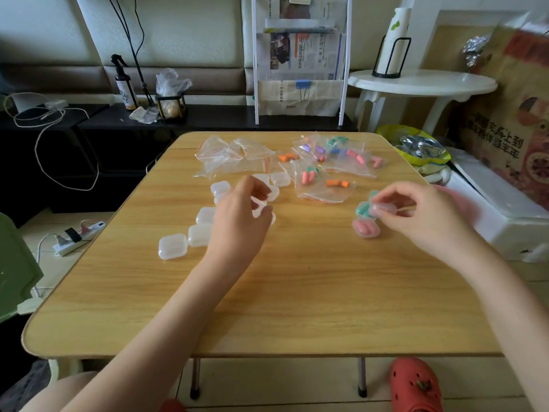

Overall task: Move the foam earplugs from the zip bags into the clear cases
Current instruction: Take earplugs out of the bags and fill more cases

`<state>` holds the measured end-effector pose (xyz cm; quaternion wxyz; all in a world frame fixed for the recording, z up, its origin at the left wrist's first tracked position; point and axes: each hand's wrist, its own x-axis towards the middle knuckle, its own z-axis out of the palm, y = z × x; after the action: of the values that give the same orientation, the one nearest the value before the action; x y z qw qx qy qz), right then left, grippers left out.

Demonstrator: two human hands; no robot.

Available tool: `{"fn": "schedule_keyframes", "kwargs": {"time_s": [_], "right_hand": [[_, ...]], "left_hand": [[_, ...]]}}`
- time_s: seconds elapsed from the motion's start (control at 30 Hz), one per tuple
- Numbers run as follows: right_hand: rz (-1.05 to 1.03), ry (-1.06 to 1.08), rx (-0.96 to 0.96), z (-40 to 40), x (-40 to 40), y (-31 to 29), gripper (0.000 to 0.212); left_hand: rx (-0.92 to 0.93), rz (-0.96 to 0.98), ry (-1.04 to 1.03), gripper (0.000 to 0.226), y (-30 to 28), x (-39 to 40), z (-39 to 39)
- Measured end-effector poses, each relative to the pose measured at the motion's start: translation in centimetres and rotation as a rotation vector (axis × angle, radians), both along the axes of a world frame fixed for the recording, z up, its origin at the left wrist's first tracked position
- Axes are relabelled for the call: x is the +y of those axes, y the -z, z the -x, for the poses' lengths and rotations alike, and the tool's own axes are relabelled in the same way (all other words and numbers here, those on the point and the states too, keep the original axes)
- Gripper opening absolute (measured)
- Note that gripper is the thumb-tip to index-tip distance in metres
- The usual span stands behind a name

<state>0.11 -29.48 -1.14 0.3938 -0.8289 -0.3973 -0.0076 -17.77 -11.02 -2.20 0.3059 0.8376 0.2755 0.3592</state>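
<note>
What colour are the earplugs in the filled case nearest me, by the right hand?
Pink earplugs, seen through the clear case, clearest in the head view.

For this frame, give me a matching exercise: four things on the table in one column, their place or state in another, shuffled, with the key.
Things
1. pink-filled case
2. empty zip bags
3. empty clear cases
4. teal-filled case

Places or states
A. far left of the table, flat and see-through
B. under the right hand's fingertips
C. nearest case on the right side
D. clustered beside the left hand

Pairs: 1-C, 2-A, 3-D, 4-B
</note>
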Motion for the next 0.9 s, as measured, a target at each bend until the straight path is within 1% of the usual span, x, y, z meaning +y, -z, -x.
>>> {"fn": "schedule_keyframes", "kwargs": {"time_s": [0.07, 0.1, 0.17, 0.23, 0.27, 0.37, 0.47, 0.53, 0.63, 0.73, 0.8, 0.87, 0.9], "right_hand": [[0.059, -0.033, 0.041, -0.2, -0.7, -0.1, 0.02], [0.089, -0.043, 0.046, -0.2, -0.9, -0.1, 0.02], [0.16, -0.072, 0.035, 0.2, -1.3, -0.1, 0.022], [0.219, -0.082, -0.005, 0.7, -1.5, -0.1, 0.023], [0.23, -0.08, -0.025, 0.9, -1.4, 0.0, 0.024], [0.235, -0.064, -0.02, 1.1, -1.2, 0.1, 0.02], [0.221, -0.042, -0.003, 1.1, -0.7, 0.2, 0.017], [0.177, -0.031, -0.027, 1.3, -0.2, 0.3, 0.017], [0.035, -0.015, -0.053, 2.0, 0.7, 0.0, 0.017], [-0.064, -0.072, -0.052, 3.4, 1.9, -0.2, 0.013], [-0.072, -0.121, -0.055, 4.2, 2.9, 0.3, 0.008], [-0.035, -0.173, -0.029, 5.0, 3.8, 0.7, 0.024], [-0.03, -0.206, 0.029, 5.5, 4.2, 0.7, 0.032]], "left_hand": [[0.056, -0.15, -0.056, 0.02, -0.2, 0.9, 0.3], [0.113, -0.194, -0.064, 0.022, -0.2, 1.3, 0.5], [0.26, -0.206, -0.052, 0.026, -0.1, 2.1, 1.0], [0.365, -0.166, -0.033, 0.03, -0.1, 2.4, 1.4], [0.401, -0.172, -0.029, 0.034, -0.1, 2.4, 1.6], [0.503, -0.283, -0.02, 0.046, 0.1, 2.1, 1.8], [0.555, -0.336, -0.002, 0.05, 0.7, 1.9, 1.7], [0.524, -0.357, 0.003, 0.048, 1.1, 1.9, 1.6], [0.424, -0.386, 0.027, 0.04, 1.2, 1.4, 1.3], [0.375, -0.379, 0.087, 0.038, 1.3, 0.8, 0.8], [0.288, -0.363, 0.149, 0.041, 1.3, 0.3, 0.6], [0.162, -0.313, 0.227, 0.043, 1.2, -0.2, 0.6], [0.101, -0.272, 0.27, 0.043, 1.1, -0.5, 0.6]]}}
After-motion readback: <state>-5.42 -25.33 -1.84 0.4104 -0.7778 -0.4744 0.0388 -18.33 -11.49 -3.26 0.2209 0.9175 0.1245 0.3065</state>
